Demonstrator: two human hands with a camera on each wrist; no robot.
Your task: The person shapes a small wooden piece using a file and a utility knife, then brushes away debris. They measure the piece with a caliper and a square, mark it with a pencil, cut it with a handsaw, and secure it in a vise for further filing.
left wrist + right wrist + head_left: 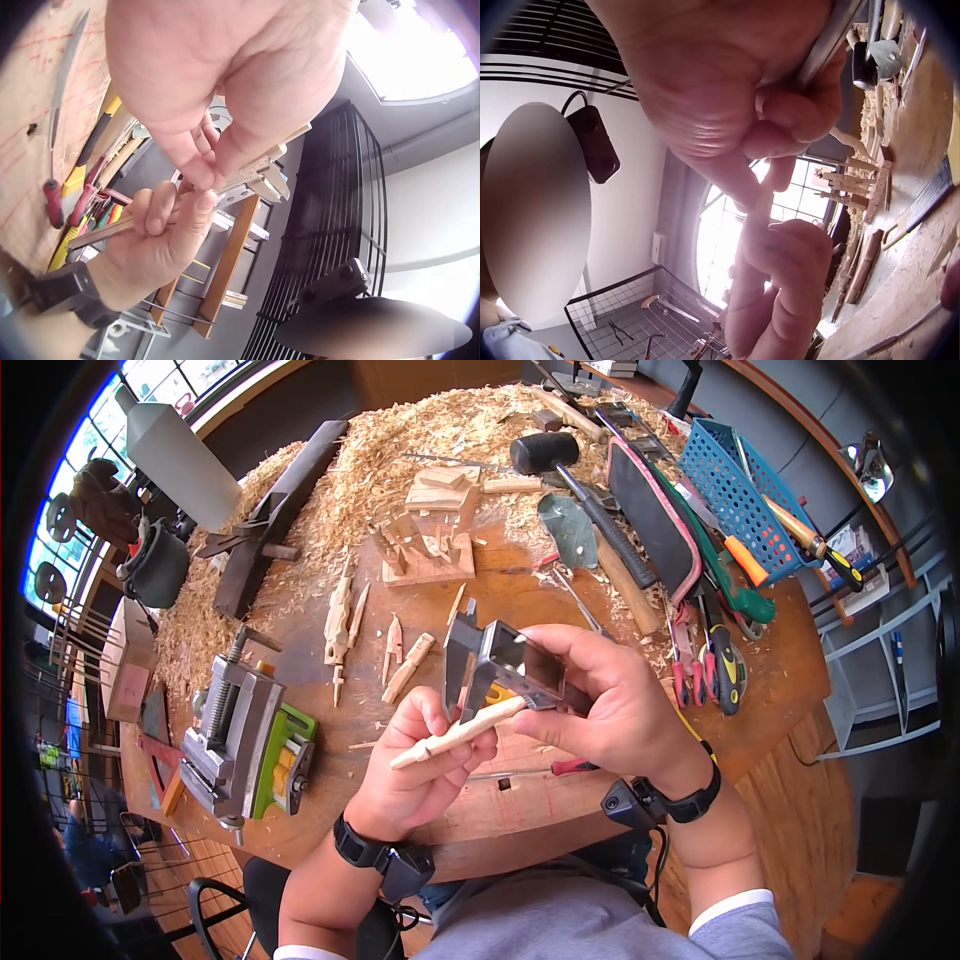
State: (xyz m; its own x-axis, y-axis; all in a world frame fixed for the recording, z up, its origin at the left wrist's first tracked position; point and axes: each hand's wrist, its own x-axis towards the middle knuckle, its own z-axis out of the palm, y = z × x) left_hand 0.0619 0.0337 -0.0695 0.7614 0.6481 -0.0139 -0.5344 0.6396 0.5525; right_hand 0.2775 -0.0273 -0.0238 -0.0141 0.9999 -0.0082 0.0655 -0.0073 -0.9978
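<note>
My left hand pinches a pale carved wooden stick, which slants up to the right. In my right hand is a metal caliper, gripped between thumb and fingers. Its jaws point away from me, just beyond the stick. The stick's far end meets the caliper beside my right thumb. In the left wrist view the caliper shows its scale and long beam, with the right hand wrapped round it. Fingertips of both hands come close together there. The right wrist view shows the caliper's beam under the right fingers.
Carved wooden pieces and a peg stand lie beyond my hands. A vise stands left, below a hand plane. Wood shavings cover the back. A mallet, screwdrivers and a blue basket are right.
</note>
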